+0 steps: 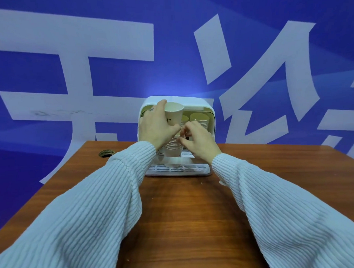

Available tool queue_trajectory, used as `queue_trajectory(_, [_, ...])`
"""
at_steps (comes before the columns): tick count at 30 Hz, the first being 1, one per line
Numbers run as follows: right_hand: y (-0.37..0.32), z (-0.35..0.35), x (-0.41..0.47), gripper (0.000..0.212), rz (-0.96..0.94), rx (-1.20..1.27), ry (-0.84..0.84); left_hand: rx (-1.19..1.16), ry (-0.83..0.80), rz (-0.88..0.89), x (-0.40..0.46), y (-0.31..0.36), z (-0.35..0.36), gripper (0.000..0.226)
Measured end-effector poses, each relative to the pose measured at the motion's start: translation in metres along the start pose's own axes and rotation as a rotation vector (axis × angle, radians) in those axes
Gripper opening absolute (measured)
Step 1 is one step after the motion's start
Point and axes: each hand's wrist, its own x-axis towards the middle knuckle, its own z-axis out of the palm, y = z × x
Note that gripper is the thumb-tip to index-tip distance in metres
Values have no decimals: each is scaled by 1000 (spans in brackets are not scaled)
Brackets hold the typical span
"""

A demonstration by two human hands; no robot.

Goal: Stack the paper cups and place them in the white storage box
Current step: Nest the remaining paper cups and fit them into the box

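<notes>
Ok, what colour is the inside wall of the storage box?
Pale yellow-green inside the white storage box, seen in the head view, the only one.

two arms in loose white ribbed knit sleeves (90, 213), cuffs gathered at the wrists, hands bare

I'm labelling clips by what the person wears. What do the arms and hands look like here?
Both arms are covered by loose, pale bluish-white ribbed knit sleeves, left sleeve and right sleeve, ending in ribbed cuffs at the wrists. The left hand and right hand are bare, with no gloves; a small dark mark shows near the left hand's knuckles.
</notes>
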Motion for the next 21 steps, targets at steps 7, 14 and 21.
queue_trajectory(7, [1,-4,5,22,48,98,3,122,-93,61,5,1,4,84])
queue_trajectory(14, [6,-10,2,73,83,193,50,316,-126,172,-6,-8,13,81])
queue_trajectory(21, [3,-12,3,60,14,95,-12,438,-65,246,-5,-9,8,64])
